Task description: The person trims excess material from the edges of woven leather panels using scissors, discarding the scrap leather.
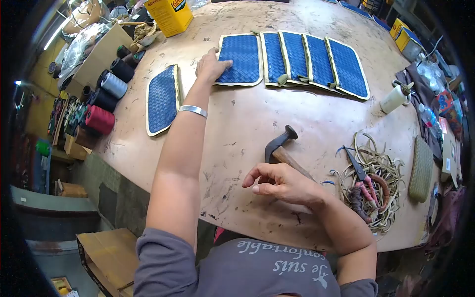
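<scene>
My left hand (213, 67) reaches far out over the table and rests on the left edge of a blue woven panel (241, 58) with cream edging, thumb spread over its surface. To the right of that panel lie several overlapping blue panels (349, 67). Another blue panel (162, 101) lies on its own at the left, beside my forearm. My right hand (279, 183) hovers near the table's front with fingers curled and apart, holding nothing. Just beyond it is a hammer (281, 143) with a dark curved head and wooden handle, partly hidden by the hand.
Scissors (360, 173) lie on a heap of cream strips (391, 193) at the right of the table (232, 178). A white bottle (393, 100) stands behind them. Thread spools (100, 119) line the left edge; a yellow tin (170, 17) stands at the back.
</scene>
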Demonstrator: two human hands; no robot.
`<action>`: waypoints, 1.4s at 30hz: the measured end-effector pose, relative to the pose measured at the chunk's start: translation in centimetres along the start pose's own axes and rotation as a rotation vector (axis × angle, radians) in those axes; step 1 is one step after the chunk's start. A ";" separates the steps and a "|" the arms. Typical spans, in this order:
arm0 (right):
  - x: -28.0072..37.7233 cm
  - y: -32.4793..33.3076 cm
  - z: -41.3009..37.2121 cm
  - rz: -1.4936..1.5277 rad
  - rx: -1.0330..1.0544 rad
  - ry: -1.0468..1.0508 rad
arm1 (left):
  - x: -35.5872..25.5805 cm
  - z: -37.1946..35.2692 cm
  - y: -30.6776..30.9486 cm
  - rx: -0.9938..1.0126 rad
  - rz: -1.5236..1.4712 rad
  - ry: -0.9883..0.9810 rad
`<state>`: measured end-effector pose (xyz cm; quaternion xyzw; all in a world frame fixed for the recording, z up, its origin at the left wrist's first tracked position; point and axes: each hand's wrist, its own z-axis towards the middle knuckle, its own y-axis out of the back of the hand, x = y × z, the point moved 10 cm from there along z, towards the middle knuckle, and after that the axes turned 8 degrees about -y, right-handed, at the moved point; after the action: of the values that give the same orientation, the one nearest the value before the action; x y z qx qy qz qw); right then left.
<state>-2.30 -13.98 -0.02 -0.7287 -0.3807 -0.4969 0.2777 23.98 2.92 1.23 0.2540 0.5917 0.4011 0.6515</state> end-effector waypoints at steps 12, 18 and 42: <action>0.7 4.9 -1.4 0.381 -0.431 0.161 | -12.0 -5.2 8.6 -0.073 -0.202 -0.503; 2.9 12.3 -6.5 0.621 -0.887 0.600 | -15.4 -19.2 10.3 0.181 -0.591 -0.766; -3.9 3.7 -10.0 0.636 -0.544 0.113 | -7.9 -30.2 2.2 0.857 -0.750 -0.352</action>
<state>-5.21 -24.95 -0.21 -0.8284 0.0241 -0.5079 0.2350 -5.80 -6.70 2.31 0.3306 0.6334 -0.1787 0.6764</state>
